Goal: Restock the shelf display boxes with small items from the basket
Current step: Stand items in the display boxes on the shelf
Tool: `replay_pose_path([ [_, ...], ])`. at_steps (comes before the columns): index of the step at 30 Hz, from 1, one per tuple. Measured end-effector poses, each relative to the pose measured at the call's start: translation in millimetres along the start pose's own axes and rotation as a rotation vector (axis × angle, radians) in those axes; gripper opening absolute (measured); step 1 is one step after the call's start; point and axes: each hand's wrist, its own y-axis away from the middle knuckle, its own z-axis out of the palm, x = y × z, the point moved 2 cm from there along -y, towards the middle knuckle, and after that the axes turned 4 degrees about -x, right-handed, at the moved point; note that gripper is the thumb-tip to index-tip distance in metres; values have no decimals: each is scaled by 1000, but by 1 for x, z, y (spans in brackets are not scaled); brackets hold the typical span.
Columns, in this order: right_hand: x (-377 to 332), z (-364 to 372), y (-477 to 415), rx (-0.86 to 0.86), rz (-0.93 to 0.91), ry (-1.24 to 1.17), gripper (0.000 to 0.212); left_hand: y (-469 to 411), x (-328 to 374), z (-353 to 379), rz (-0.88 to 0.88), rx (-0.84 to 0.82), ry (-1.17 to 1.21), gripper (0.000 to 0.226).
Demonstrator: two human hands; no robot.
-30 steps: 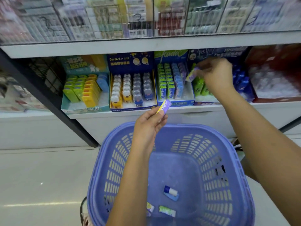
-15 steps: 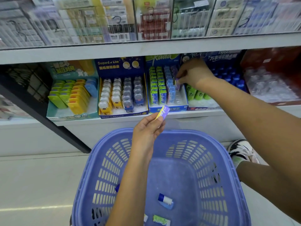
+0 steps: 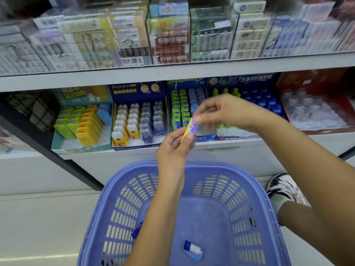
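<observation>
Head view: your left hand [image 3: 173, 145] is curled round the lower end of a purple and yellow eraser [image 3: 189, 129], thumb and fingers gripping it so that it tilts up and to the right. Your right hand [image 3: 224, 112] meets it from the right, with thumb and forefinger pinching the upper end and the other fingers loosely bent. Between them, your two hands hold the eraser in the air, above the far rim of the blue basket [image 3: 134, 169] and in front of the lower shelf [image 3: 240, 146].

Just behind the eraser sits the blue display box [image 3: 205, 138], with rows of green, blue and purple erasers standing in it. To its left is the Gaspard et Lisa box [image 3: 138, 89], filled with small animal-shaped items. Further left is a teal box [image 3: 80, 148] of yellow, green and blue pieces. To the right of your hands stand a dark blue box [image 3: 249, 79] holding green and blue items and a red box [image 3: 307, 81] of clear ones, which are blurred.

Down in the basket, a blue and white eraser [image 3: 193, 249] lies on the bottom, just right of your left forearm. A second blue item [image 3: 136, 230] peeks out from behind that forearm, too hidden to name. A patterned shoe [image 3: 282, 187] rests on the floor beside the basket's right rim.
</observation>
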Motion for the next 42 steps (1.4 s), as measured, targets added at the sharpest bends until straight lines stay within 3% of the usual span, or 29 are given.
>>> replay_pose_path([
  [2, 1, 5, 10, -30, -69, -49, 14, -2, 2, 9, 43, -28, -44, 19],
  [4, 5, -3, 12, 107, -118, -105, 16, -4, 5, 16, 111, -58, -175, 18],
  [6, 13, -21, 9, 330, -116, -122, 21, -8, 10, 20, 253, -96, -484, 24],
  [9, 24, -45, 0, 601, -103, 157, 19, -17, 18, 22, 503, -163, -1123, 42],
  [12, 35, -40, -12, 583, -129, 268, 14, -30, 17, 27, 558, -294, -1449, 54],
  [16, 46, -26, -29, 546, -122, 353, 16, -48, 14, 22, 572, -389, -1673, 61],
  [25, 43, -26, -47, 386, -26, 685, 21, -55, 14, 16, 580, -370, -1714, 59],
  [34, 42, -9, -39, 424, -34, 1141, 29, -44, 21, 19, 605, -420, -1669, 59],
  [38, 21, 9, -11, 503, -150, 1024, 30, -10, 36, 6, 689, -317, -1437, 25],
  [40, 12, 27, 6, 431, -162, 899, 21, 2, 35, -11, 584, -318, -1420, 17],
  [42, 14, 55, 22, 234, -112, 877, 17, 10, 25, -37, 375, -371, -1534, 19],
])
